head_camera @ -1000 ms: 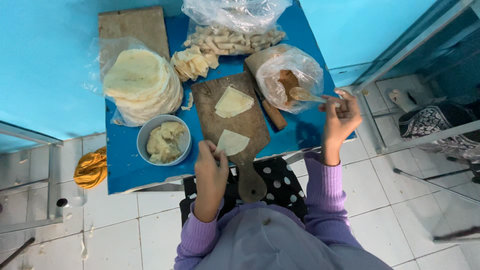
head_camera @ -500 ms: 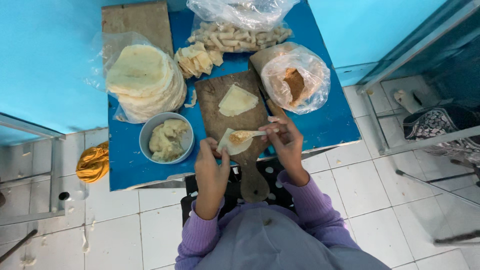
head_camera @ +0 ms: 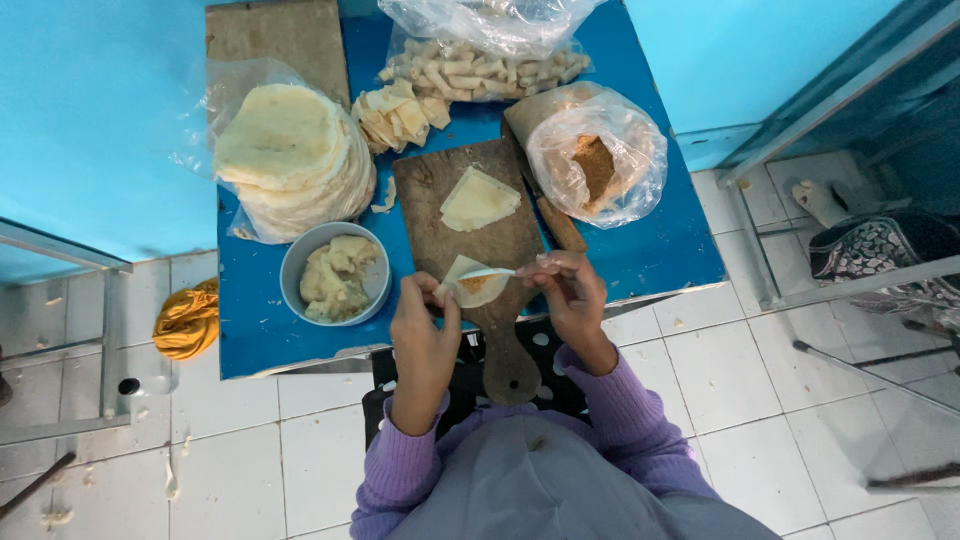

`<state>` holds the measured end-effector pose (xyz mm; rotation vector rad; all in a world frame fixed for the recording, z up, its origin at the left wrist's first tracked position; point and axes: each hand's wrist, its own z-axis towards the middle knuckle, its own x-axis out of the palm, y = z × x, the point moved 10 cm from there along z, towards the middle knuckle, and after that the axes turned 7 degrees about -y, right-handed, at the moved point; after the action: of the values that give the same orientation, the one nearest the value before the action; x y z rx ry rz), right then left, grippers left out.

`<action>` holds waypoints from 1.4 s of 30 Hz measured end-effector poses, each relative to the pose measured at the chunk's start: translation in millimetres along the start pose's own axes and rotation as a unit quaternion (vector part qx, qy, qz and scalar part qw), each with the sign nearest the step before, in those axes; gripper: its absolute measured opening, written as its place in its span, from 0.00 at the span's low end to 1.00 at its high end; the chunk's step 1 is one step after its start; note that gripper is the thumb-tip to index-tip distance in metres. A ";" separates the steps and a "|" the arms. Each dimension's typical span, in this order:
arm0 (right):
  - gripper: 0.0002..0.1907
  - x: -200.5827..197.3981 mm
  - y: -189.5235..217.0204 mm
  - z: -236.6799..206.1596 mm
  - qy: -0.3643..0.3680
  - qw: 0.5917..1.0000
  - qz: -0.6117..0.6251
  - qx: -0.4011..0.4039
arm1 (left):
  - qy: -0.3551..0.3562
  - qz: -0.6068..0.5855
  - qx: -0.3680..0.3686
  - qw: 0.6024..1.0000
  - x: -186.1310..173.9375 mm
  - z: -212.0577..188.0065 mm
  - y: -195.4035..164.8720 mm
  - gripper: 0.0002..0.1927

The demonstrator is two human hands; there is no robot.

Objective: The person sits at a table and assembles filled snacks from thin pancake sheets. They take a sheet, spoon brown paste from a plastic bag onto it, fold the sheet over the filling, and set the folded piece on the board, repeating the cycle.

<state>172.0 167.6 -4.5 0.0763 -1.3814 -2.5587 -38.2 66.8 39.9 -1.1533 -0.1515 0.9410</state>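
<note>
My left hand (head_camera: 423, 322) holds a small triangular dough wrapper (head_camera: 470, 283) at the near end of a dark wooden cutting board (head_camera: 440, 215). My right hand (head_camera: 568, 288) grips a white spoon (head_camera: 495, 273) whose tip rests on the wrapper, where a brownish filling lies. A second folded wrapper (head_camera: 478, 199) rests further up the board. Both hands hover just over the front edge of the blue table (head_camera: 655, 250).
A grey bowl of pale paste (head_camera: 333, 276) sits left of the board. A stack of round flat wrappers (head_camera: 290, 160) lies in plastic at the back left. A plastic bag of brown filling (head_camera: 597, 163) stands right of the board, a knife (head_camera: 552, 218) beside it. Finished rolls (head_camera: 480, 65) lie at the back.
My right hand came from the filling bag at the right with the spoon and now sets it on the wrapper held in my left hand.
</note>
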 end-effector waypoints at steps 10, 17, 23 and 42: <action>0.15 -0.1 -10.1 5.9 -0.035 0.995 0.030 0.084 | 0.004 -0.020 -0.007 1.000 0.6 -0.8 -1.3 0.12; 0.13 -61.1 47.6 20.1 -0.205 0.975 -0.074 -0.039 | 0.020 -0.013 0.034 0.999 -1.2 -2.2 -15.4 0.07; 0.13 -77.7 92.4 57.9 -0.255 0.865 -0.403 -0.156 | 0.045 -0.016 0.079 0.996 1.2 -1.1 -27.1 0.06; 0.28 52.8 54.1 16.0 0.014 0.947 -0.320 -0.007 | 0.041 0.028 0.119 0.992 9.8 -6.5 -38.2 0.08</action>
<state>127.9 140.0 52.7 0.6588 -1.5138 -3.0514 -7.3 65.8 65.3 -0.9765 0.0598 0.9328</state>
